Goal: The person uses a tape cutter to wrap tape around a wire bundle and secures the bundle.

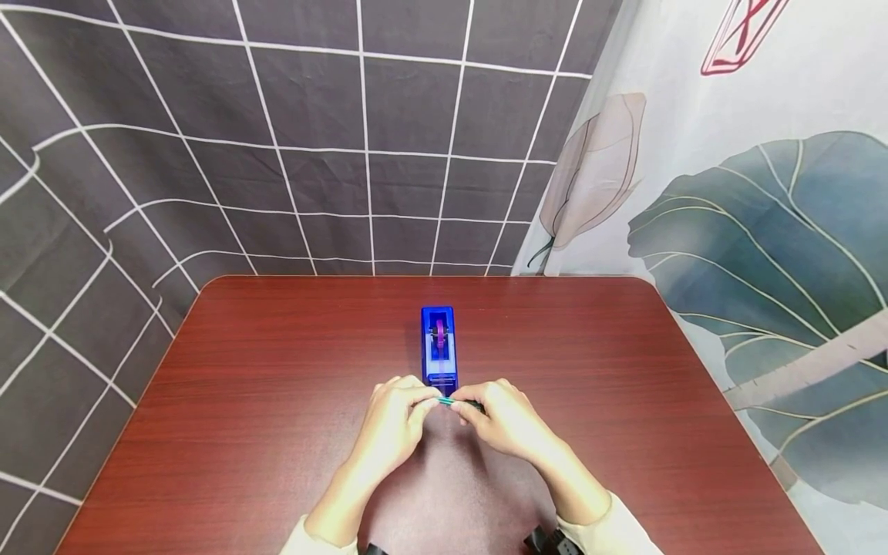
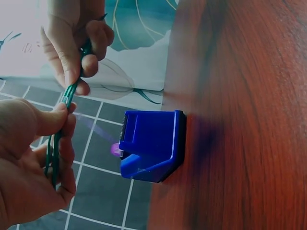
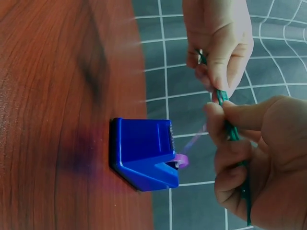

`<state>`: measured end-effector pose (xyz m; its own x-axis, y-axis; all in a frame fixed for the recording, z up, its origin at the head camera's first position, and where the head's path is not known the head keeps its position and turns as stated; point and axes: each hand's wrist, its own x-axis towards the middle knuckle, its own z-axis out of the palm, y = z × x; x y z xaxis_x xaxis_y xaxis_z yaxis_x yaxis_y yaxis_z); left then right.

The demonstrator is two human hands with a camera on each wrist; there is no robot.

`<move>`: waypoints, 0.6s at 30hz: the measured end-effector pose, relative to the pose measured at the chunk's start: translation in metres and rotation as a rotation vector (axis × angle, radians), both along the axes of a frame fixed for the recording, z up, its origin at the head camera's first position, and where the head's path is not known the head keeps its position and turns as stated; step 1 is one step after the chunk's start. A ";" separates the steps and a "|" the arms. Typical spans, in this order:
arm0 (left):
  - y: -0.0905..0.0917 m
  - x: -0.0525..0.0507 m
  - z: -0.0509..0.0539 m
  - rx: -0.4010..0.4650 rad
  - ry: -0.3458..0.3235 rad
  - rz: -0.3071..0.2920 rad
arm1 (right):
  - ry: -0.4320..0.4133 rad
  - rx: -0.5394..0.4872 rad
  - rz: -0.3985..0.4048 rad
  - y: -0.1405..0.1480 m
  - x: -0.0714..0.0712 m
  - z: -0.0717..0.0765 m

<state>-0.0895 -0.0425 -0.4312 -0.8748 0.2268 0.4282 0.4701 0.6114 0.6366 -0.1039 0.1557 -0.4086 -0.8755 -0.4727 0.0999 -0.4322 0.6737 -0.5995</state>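
Both left hand (image 1: 391, 424) and right hand (image 1: 509, 420) pinch the green cord (image 1: 446, 400), whose long axis I record running crosswise between them, just nearside of the blue tape dispenser (image 1: 440, 365), neither hand clearly nearer it.

Two hands (image 1: 394, 422) (image 1: 508, 417), one green bundle (image 2: 69, 93), one tape dispenser (image 3: 141, 149), one tape roll (image 1: 440, 334), one table (image 1: 277, 354)

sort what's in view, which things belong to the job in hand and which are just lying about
Likely in the job:
green strands, held in left hand and right hand
blue tape dispenser
tape roll

Just around:
wood-grain table
gray grid-patterned cloth
leaf-print cloth
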 end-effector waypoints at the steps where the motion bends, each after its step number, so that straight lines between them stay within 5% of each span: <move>1: 0.000 0.000 0.000 -0.001 0.005 0.000 | 0.010 0.002 -0.005 0.000 0.000 0.000; 18: -0.006 -0.003 0.002 -0.079 0.021 0.027 | 0.496 0.037 0.036 -0.001 0.001 -0.012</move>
